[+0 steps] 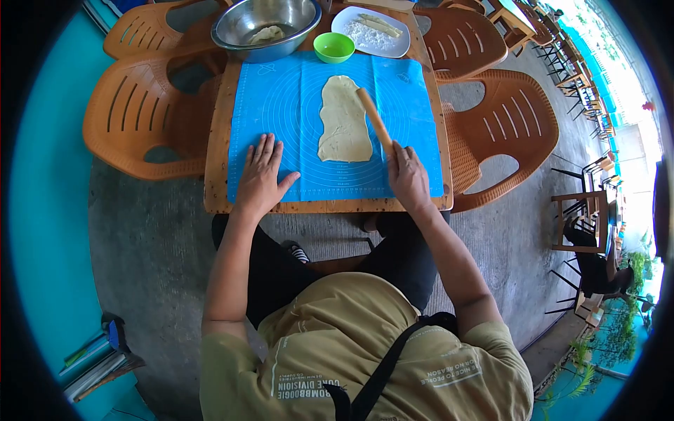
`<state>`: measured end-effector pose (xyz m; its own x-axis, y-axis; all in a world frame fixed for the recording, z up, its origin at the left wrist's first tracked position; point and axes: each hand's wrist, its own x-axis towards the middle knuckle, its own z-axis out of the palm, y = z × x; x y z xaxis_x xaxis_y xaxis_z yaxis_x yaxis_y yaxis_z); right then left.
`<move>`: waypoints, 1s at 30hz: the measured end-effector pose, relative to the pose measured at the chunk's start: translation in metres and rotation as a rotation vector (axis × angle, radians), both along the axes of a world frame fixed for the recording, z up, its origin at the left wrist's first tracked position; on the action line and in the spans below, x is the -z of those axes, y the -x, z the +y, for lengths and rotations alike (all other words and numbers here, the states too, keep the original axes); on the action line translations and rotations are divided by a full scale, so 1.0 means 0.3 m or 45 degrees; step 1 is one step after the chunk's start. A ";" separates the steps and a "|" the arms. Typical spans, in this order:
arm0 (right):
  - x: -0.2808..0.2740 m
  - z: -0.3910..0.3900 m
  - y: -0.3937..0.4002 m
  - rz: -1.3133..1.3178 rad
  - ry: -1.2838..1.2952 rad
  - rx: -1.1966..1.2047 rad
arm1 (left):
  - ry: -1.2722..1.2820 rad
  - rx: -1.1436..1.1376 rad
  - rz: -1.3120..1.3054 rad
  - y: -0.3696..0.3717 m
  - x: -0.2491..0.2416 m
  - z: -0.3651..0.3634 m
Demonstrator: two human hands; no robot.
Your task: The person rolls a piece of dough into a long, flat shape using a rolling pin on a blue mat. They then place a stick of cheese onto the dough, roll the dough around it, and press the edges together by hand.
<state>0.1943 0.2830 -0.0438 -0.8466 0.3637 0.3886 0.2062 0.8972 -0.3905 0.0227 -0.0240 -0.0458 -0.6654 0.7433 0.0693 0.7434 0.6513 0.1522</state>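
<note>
A flattened, elongated sheet of dough (344, 126) lies on the blue baking mat (281, 98), right of its middle. My right hand (409, 175) grips the near end of a wooden rolling pin (375, 121), whose far end rests over the upper right edge of the dough. The pin slants up and to the left. My left hand (263, 177) lies flat on the mat's near left part, fingers stretched out, apart from the dough.
Behind the mat stand a metal bowl (242, 17) with a lump of dough, a green bowl (334, 48), and a white plate (393, 48) with white flour and dough strips. Orange chairs (137, 116) flank the wooden table (216, 165). Another person (597, 270) sits far right.
</note>
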 end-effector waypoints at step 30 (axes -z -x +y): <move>-0.029 0.040 0.186 -0.462 -0.202 -0.161 | 0.019 0.051 -0.018 0.067 -0.013 0.329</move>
<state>0.1384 0.2951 -0.0351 -0.9732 0.2075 0.0992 0.1892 0.9675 -0.1678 0.0025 0.0747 -0.0418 -0.6361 0.7701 0.0491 0.7666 0.6235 0.1535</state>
